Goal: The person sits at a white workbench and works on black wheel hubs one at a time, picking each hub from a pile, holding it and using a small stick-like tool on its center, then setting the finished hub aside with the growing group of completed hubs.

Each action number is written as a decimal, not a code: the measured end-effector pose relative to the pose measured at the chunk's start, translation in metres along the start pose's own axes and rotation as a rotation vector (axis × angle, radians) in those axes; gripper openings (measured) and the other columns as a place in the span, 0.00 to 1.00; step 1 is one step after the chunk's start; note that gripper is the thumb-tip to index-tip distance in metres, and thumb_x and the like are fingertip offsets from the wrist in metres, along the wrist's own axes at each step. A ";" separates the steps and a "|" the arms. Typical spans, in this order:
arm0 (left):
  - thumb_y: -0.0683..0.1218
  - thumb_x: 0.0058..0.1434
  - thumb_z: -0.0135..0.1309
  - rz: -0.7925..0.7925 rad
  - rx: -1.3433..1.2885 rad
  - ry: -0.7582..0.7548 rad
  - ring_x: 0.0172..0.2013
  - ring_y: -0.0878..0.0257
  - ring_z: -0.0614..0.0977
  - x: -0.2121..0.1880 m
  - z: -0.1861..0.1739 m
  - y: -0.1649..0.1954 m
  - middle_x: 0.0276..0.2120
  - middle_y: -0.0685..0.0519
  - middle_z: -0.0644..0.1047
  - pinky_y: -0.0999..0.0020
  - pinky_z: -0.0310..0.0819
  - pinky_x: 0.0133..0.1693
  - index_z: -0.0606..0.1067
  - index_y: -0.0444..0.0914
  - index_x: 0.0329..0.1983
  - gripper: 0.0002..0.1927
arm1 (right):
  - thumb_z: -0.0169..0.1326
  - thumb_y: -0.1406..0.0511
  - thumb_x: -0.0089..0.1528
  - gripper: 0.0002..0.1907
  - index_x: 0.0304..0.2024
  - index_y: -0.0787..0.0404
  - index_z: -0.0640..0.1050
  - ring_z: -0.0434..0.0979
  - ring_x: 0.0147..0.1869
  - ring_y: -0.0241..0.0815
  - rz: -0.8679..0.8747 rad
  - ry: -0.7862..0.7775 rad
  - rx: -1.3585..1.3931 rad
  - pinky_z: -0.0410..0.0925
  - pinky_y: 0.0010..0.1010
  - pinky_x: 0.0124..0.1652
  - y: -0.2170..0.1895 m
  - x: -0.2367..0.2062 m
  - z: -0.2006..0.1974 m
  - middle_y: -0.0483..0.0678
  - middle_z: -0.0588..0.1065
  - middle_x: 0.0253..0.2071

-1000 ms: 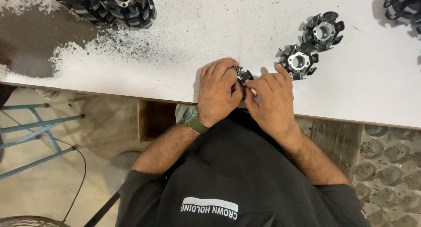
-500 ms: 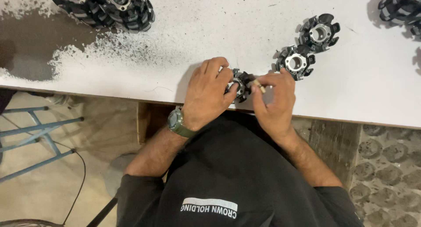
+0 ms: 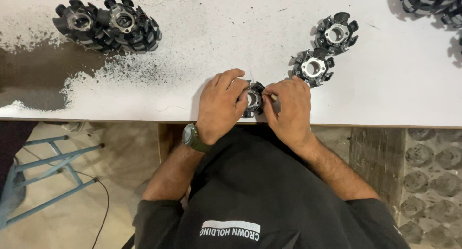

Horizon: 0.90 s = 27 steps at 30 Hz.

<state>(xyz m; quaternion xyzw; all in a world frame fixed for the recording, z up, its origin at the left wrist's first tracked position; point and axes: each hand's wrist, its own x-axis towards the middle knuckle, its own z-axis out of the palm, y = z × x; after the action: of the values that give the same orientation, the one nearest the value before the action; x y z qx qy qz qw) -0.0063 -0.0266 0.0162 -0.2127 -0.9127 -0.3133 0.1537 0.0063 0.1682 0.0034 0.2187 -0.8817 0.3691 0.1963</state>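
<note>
My left hand [image 3: 219, 104] and my right hand [image 3: 286, 109] meet at the near edge of a white table [image 3: 231, 51]. Between them they grip a small black ring-shaped part with a metal centre [image 3: 252, 99], mostly covered by my fingers. Two similar black toothed parts with silver hubs lie just beyond my right hand, one [image 3: 313, 67] close by and another [image 3: 336, 34] further back. A green wristwatch [image 3: 192, 138] is on my left wrist.
A pile of the same black parts [image 3: 108, 25] sits at the table's far left, beside worn dark patches in the white surface. More parts [image 3: 430, 3] are at the far right corner. A blue metal frame [image 3: 43, 174] stands on the floor, left.
Both hands and the part shifted slightly along the table edge. My fingers have reworked their hold on the part, and the view has drifted a little.
</note>
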 end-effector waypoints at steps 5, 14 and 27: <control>0.39 0.59 0.59 0.046 -0.042 -0.011 0.53 0.51 0.78 0.001 -0.006 -0.008 0.54 0.50 0.77 0.53 0.71 0.53 0.77 0.38 0.42 0.08 | 0.62 0.74 0.60 0.13 0.45 0.60 0.74 0.74 0.51 0.51 -0.024 -0.027 0.001 0.63 0.51 0.63 0.004 0.003 -0.002 0.48 0.74 0.41; 0.40 0.64 0.58 0.042 -0.109 -0.133 0.49 0.50 0.81 0.003 -0.003 -0.004 0.53 0.48 0.77 0.56 0.76 0.50 0.79 0.34 0.46 0.08 | 0.63 0.73 0.62 0.12 0.46 0.61 0.75 0.75 0.50 0.51 -0.028 -0.094 0.021 0.66 0.51 0.62 0.016 0.009 -0.002 0.49 0.75 0.42; 0.39 0.64 0.57 -0.144 -0.186 -0.047 0.46 0.49 0.84 -0.008 0.004 -0.001 0.51 0.46 0.80 0.59 0.80 0.47 0.79 0.33 0.47 0.09 | 0.66 0.74 0.58 0.15 0.46 0.60 0.77 0.76 0.55 0.51 -0.093 0.005 0.056 0.65 0.55 0.66 0.011 -0.007 0.008 0.50 0.76 0.46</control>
<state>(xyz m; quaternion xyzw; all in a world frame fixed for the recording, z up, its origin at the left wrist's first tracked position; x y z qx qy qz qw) -0.0002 -0.0272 0.0097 -0.1674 -0.8960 -0.4016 0.0889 0.0046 0.1709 -0.0115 0.2638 -0.8593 0.3849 0.2094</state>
